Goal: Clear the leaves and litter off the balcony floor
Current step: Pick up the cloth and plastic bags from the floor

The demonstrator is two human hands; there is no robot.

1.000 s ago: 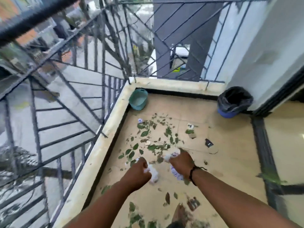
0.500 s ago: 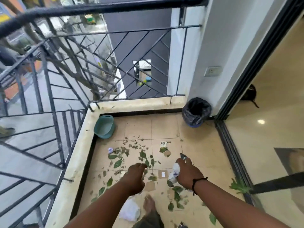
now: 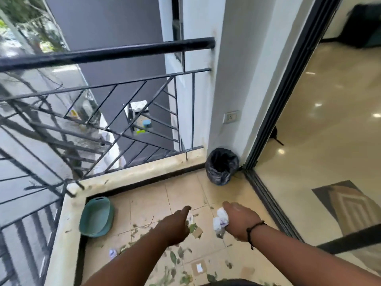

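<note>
My right grip point(image 3: 237, 220) clenches two white paper wads point(image 3: 220, 218); my left grip point(image 3: 177, 226) holds nothing, finger out. Leaves point(image 3: 175, 258) scatter over the balcony floor point(image 3: 185, 195) near one lined bin point(image 3: 221, 166) and one teal basin point(image 3: 97, 216).

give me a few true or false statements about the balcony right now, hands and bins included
1. The right hand grips crumpled white paper. True.
2. The black-lined bin stands beside the sliding door track. True.
3. The teal basin sits inside the room. False: it lies on the balcony floor in the railing corner.
4. The left hand holds a broom. False: no broom is in its grip.
5. Leaves lie on the tiles. True.
</note>
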